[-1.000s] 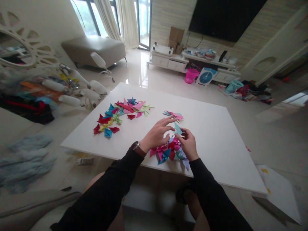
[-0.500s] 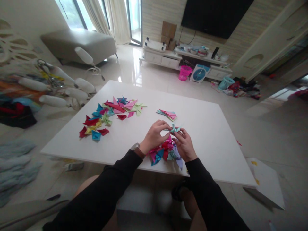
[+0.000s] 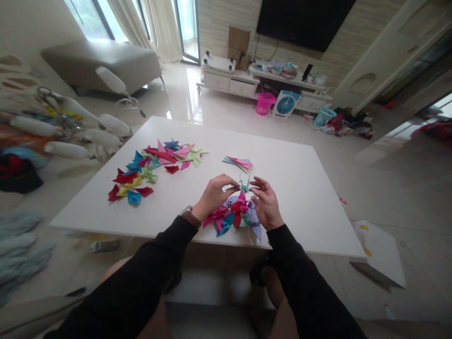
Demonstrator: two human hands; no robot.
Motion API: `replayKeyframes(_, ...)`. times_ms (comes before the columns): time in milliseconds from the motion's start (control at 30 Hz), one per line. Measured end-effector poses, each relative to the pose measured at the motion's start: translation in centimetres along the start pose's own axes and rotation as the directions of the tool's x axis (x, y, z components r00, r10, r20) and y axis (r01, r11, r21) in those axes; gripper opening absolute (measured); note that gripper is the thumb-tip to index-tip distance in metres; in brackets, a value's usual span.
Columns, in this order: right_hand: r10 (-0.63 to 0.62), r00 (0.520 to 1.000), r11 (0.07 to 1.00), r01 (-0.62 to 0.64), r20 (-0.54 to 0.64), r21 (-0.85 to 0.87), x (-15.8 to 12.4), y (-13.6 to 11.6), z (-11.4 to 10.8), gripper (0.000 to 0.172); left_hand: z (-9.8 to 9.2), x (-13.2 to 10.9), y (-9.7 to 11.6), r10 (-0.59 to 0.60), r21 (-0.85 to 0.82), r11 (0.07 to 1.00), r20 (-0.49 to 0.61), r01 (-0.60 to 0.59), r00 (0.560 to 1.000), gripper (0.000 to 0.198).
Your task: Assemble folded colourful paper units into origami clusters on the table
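Note:
Between my hands is a small pale-teal folded paper crane (image 3: 244, 186), its thin points sticking up. My left hand (image 3: 219, 192) pinches it from the left with thumb and fingertips. On its other side my right hand (image 3: 265, 201) has its fingers apart, close to the crane but holding nothing I can see. Just below lies a pile of folded paper pieces (image 3: 236, 217) in pink, red, blue and lilac, near the table's front edge. Beyond my hands rests a fanned stack of folded paper strips (image 3: 240, 163), pink, green and teal.
Many more folded paper pieces (image 3: 151, 169) lie spread over the left part of the white table (image 3: 296, 207). A lamp with several white shades (image 3: 113, 125) stands at the table's left. Across the floor are a pink basket (image 3: 264, 103) and a blue fan (image 3: 286, 103).
My right fingers have come off the teal crane and spread apart, while the left hand keeps its pinch. The crane's upright points show more clearly. The whole view has shifted slightly.

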State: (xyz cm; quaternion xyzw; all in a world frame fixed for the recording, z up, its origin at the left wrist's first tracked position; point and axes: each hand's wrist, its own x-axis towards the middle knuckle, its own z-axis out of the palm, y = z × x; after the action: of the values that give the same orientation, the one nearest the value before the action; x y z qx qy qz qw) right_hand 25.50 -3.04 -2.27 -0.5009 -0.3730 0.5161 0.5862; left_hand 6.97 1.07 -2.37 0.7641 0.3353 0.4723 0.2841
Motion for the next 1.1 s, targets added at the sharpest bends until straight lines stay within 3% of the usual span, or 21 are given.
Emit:
replayKeyframes(167, 0.041, 0.998, 0.999, -0.041, 0.053, 0.012, 0.3, 0.6, 0.2, 0.046, -0.4, -0.3, 0.3, -0.054, -0.039, 0.998, 0.05, 0.056, 0.997, 0.007)
replayKeyframes(600, -0.12, 0.993, 0.992, 0.121, 0.014, -0.044, 0.7, 1.7, 0.9, 0.024, -0.4, -0.3, -0.7, -0.067, 0.027, 0.998, 0.094, 0.064, 0.993, 0.006)
replayKeyframes(1100, -0.29, 0.954, 0.899, 0.298, 0.076, -0.32, -0.1, 1.3, 0.5, 0.018, -0.4, -0.7, -0.8, -0.07, 0.105, 0.993, 0.11, 0.058, 0.992, 0.006)
